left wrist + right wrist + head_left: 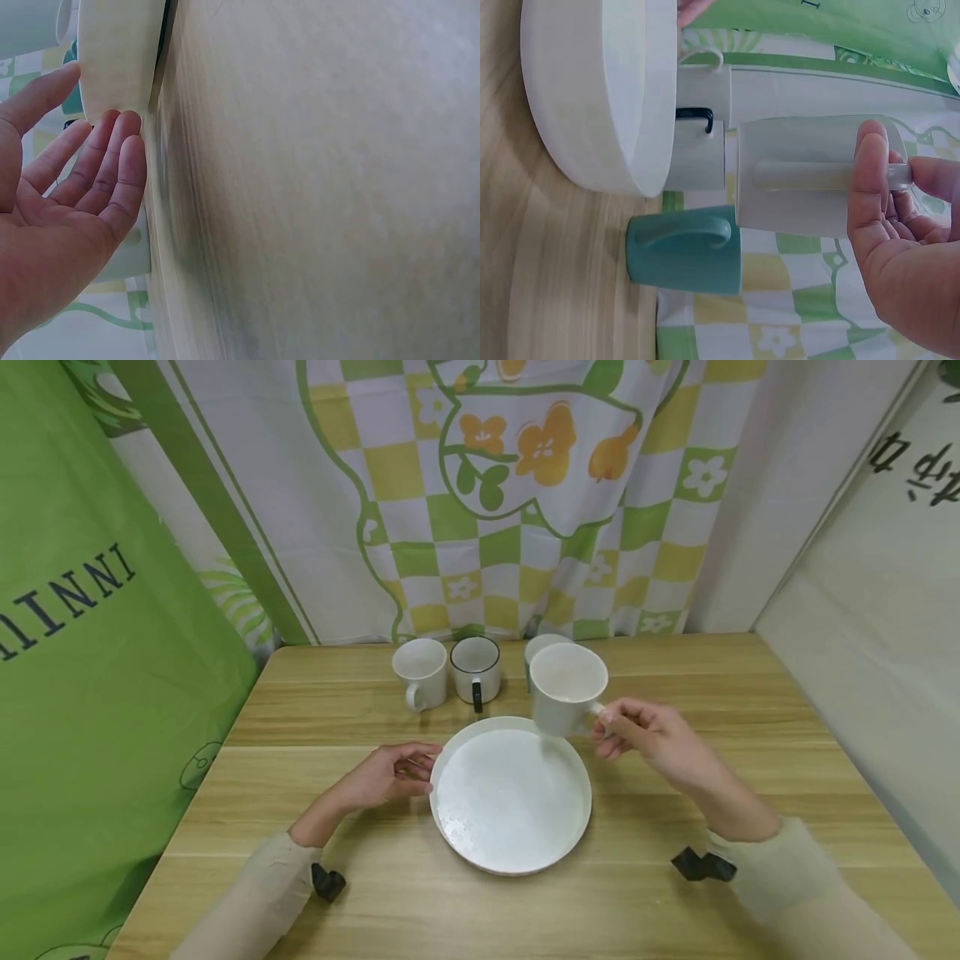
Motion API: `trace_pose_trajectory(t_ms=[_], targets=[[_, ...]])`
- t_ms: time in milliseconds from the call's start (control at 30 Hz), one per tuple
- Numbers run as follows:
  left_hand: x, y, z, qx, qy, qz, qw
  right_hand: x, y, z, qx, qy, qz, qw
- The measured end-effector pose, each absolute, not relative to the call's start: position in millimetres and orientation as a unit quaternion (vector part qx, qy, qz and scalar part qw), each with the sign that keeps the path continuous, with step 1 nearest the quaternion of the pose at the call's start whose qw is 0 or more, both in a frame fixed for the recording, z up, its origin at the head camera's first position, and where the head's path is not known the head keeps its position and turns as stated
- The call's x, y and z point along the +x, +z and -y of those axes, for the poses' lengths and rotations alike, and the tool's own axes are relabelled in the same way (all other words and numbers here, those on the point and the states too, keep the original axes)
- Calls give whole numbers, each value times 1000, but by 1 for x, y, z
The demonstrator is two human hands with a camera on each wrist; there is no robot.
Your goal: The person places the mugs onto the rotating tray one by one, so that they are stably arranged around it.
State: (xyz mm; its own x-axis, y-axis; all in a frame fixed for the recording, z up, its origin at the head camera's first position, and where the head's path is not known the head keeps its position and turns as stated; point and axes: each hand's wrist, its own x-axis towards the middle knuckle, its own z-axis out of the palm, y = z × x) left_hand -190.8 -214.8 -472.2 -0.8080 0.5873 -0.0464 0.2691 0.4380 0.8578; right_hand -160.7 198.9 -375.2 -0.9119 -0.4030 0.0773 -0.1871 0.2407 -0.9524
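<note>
My right hand (648, 739) pinches the handle of a white mug (567, 689), holding it upright in the air over the far right rim of a round white tray (513, 802). In the right wrist view the thumb and fingers close round the handle of the white mug (802, 176). The left hand (390, 775) has its fingertips at the tray's left rim, fingers loosely bent. In the left wrist view this hand (82, 180) shows its palm, fingertips right at the tray's side wall (120, 60).
Behind the tray stand a white mug (422, 673) and a white mug with black rim and handle (476, 670). A teal mug (686, 250), partly hidden in the head view, stands behind the held one. Patterned curtain (495, 527) hangs at the table's (315, 710) back edge.
</note>
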Motion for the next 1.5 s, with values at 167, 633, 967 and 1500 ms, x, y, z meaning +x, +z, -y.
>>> trace_pose_trajectory(t_ms=[167,633,967,1500], targets=[[-191,-472,215,264,465,-828,167,-162,-379,-193,-206,-584,-778,104],[-190,-475,214,256,477,-822,175,-163,-392,-171,-237,-597,-753,145],[-190,-475,214,247,486,-818,181,-165,-402,-157,-245,-594,-747,173],[-190,-472,212,248,483,-819,186,-172,-415,-128,-258,-584,-741,207]])
